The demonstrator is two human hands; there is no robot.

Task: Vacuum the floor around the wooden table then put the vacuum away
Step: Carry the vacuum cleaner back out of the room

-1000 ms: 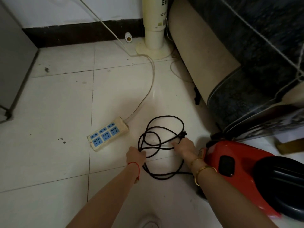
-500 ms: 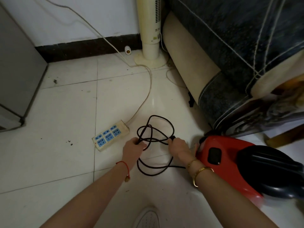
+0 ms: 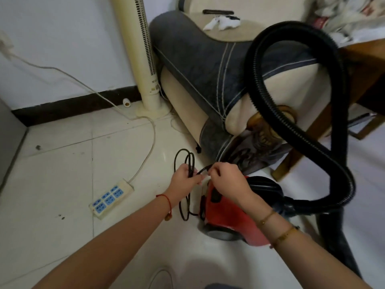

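**Cord gathered above the red vacuum**

The left hand (image 3: 186, 177) grips a bundle of black cord (image 3: 188, 163) loops, fingers curled round them; the loops stand above the fist and hang below it to the floor (image 3: 62, 184). The right hand (image 3: 226, 180) pinches a strand of the same cord just beside the left hand, thumb and fingers closed on it. Both hands are lifted over the rear end of the vacuum (image 3: 227, 220), which sits on the floor near the front corner of the sofa (image 3: 198, 59). Its black hose (image 3: 300, 130) rises from the body, arches high in front of the sofa arm and comes back down to the right.

A white power strip (image 3: 111, 197) with blue sockets lies on the floor left of the hands, apart from the cord; its pale lead (image 3: 145, 147) curves away towards the wall. A tall cream fan (image 3: 141, 49) stands against the wall just beside the sofa's end. Part of a wooden desk (image 3: 362, 80) shows at the right edge, behind the hose. A red string circles the left wrist, two gold bangles the right.
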